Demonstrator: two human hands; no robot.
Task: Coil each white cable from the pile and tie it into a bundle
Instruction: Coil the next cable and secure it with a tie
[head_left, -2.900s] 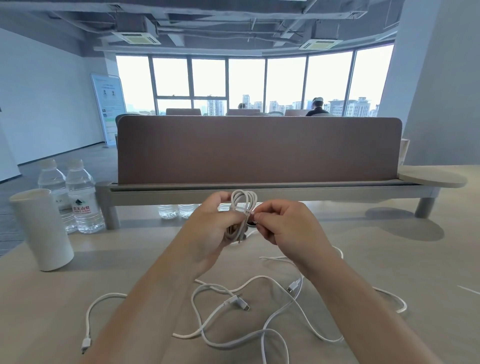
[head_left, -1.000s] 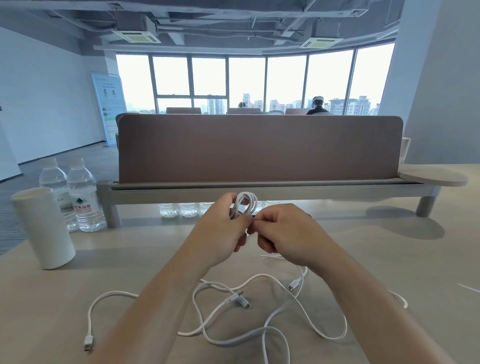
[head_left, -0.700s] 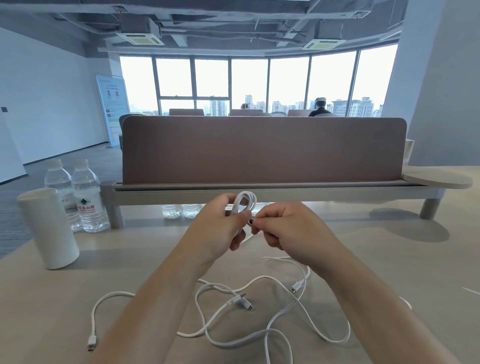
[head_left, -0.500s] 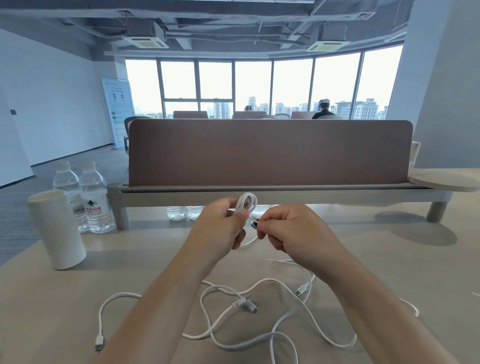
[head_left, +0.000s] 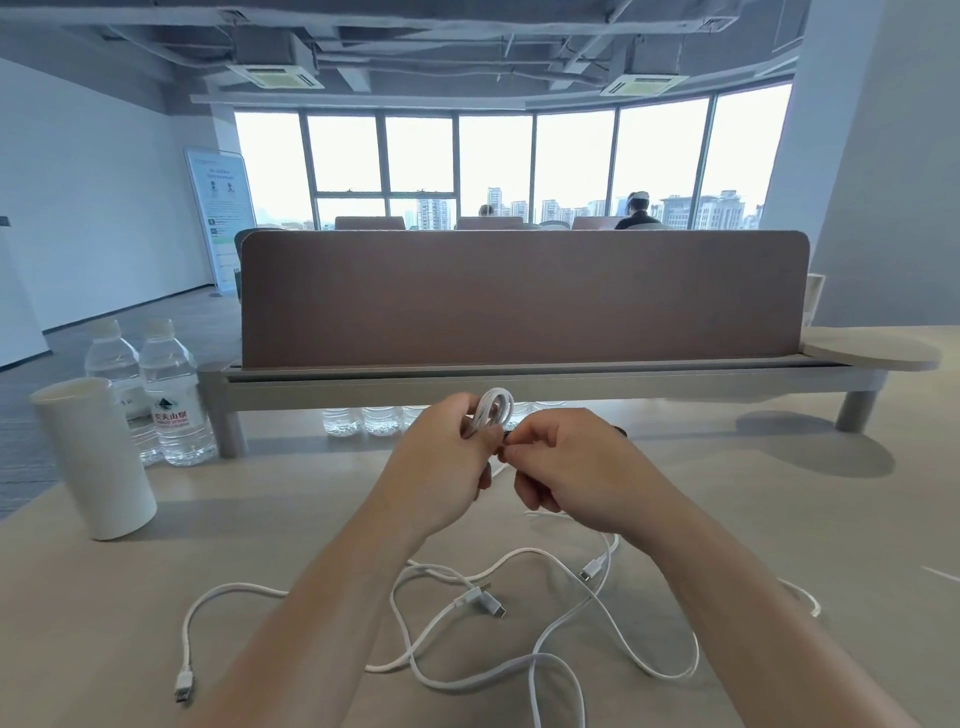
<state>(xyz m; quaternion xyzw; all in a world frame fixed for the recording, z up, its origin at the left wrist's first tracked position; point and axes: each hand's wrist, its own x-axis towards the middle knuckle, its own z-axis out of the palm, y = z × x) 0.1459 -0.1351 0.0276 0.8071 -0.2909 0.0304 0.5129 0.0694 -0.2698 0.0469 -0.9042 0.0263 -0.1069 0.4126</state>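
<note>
Though wound into tight loops, judged not yet tied. Head view: found coiled cable (head_left: 494, 410) raised above tabletop (head_left: 779, 545), gripped by left hand (head_left: 441, 462); found right hand (head_left: 569, 467) close against it, pinching a small dark item (head_left: 505, 440), probably the tie. Counted no finished bundles in sight. Noted loose white cables (head_left: 483, 603) tangled on tabletop beneath the forearms, awaiting coiling. Read red label (head_left: 170, 417) on water bottle (head_left: 174, 364): Chinese characters, apparently 农夫山泉. Could not read poster (head_left: 221, 218) at rear.

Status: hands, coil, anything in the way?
Left hand grips coiled cable. Right hand pinches small dark piece, likely the tie, at the coil. Loose cables on desk below, clear of hands.
</note>
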